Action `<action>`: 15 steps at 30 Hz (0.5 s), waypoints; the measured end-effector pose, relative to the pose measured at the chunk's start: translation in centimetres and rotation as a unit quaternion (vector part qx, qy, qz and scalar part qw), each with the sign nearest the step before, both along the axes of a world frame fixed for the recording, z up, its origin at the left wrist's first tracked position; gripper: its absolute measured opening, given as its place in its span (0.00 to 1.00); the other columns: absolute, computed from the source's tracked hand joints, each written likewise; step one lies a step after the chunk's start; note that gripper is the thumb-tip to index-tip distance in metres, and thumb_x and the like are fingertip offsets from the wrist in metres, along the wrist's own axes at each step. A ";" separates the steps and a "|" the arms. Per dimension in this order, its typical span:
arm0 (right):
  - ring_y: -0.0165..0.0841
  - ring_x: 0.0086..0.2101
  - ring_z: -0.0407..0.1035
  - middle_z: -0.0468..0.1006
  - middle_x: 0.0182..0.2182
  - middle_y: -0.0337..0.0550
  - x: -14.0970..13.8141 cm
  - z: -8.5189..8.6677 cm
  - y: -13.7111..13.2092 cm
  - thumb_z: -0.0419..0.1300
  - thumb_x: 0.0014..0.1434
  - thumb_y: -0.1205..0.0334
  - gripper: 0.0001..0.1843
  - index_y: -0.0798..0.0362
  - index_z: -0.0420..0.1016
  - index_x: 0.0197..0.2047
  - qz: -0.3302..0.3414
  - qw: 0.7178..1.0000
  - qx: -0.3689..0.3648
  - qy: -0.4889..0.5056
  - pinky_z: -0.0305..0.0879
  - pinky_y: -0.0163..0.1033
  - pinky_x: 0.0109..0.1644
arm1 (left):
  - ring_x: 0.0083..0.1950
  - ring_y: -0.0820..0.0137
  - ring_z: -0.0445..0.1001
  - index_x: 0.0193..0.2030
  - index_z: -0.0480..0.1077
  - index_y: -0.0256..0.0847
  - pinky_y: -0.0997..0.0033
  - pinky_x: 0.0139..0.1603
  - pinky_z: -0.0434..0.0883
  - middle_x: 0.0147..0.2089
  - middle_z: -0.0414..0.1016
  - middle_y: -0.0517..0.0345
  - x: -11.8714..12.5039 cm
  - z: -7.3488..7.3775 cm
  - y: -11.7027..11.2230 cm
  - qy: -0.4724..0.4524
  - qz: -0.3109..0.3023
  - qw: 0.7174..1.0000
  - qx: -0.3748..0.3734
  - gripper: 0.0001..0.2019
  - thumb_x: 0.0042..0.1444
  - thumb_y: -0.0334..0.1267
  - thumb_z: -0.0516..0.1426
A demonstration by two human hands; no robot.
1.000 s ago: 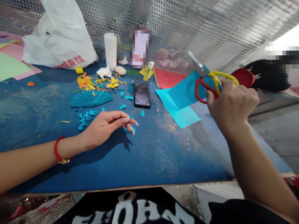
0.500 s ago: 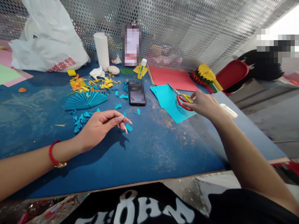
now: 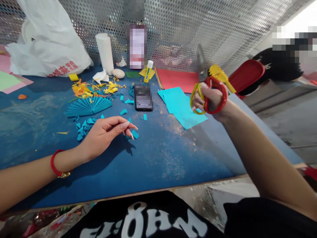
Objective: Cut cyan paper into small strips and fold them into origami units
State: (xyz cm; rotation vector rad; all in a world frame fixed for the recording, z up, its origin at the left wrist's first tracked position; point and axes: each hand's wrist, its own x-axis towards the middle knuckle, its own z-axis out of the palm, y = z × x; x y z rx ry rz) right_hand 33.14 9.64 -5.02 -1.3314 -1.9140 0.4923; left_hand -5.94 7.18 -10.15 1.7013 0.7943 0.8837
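My right hand (image 3: 210,97) is closed around the handles of a pair of scissors (image 3: 202,62), one loop red and one yellow. The blades are together and point upward above the table. Below lie sheets of bright blue paper (image 3: 184,107). My left hand (image 3: 107,134) hangs loosely over the table with fingers slightly bent, and nothing shows in it. Close to its fingertips is a small blue paper scrap (image 3: 135,134). Behind that hand sit a pile of folded blue paper pieces (image 3: 84,129) and a pleated blue paper fan (image 3: 89,106).
A phone (image 3: 143,97) lies mid-table; another phone (image 3: 137,48) leans against the perforated metal panel. At the back stand a glue stick (image 3: 148,71), a white roll (image 3: 104,53) and a white plastic bag (image 3: 52,46). Red paper (image 3: 175,79) and orange and yellow scraps (image 3: 81,90) lie nearby.
My right hand has lifted the scissors off the blue paper and turned them so the blades point up. My left hand has stayed nearly still.
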 end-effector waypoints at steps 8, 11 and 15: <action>0.42 0.36 0.73 0.75 0.31 0.44 -9.7 2.0 -3.6 0.64 0.50 0.15 0.40 0.47 0.74 0.33 0.117 0.952 -0.123 0.254 0.76 0.54 0.52 | 0.35 0.77 0.80 0.40 0.85 0.43 0.83 0.40 0.75 0.32 0.82 0.61 0.3 -0.1 -0.2 -0.086 0.035 0.996 0.010 0.13 0.69 0.49 0.66; 0.47 0.46 0.75 0.78 0.42 0.47 -10.9 1.4 -4.5 0.61 0.51 0.13 0.43 0.48 0.77 0.42 0.208 0.940 -0.178 0.205 0.72 0.53 0.59 | 0.33 0.77 0.79 0.40 0.84 0.42 0.83 0.39 0.75 0.30 0.81 0.62 0.4 0.2 -0.4 -0.092 0.029 0.995 0.038 0.11 0.71 0.44 0.64; 0.36 0.34 0.69 0.72 0.33 0.41 -12.7 0.5 -6.1 0.61 0.58 0.18 0.38 0.50 0.71 0.34 0.187 0.938 -0.255 0.142 0.71 0.43 0.41 | 0.31 0.77 0.78 0.41 0.83 0.41 0.83 0.36 0.75 0.30 0.80 0.62 0.3 0.3 -1.0 -0.097 0.057 0.988 0.104 0.10 0.73 0.40 0.62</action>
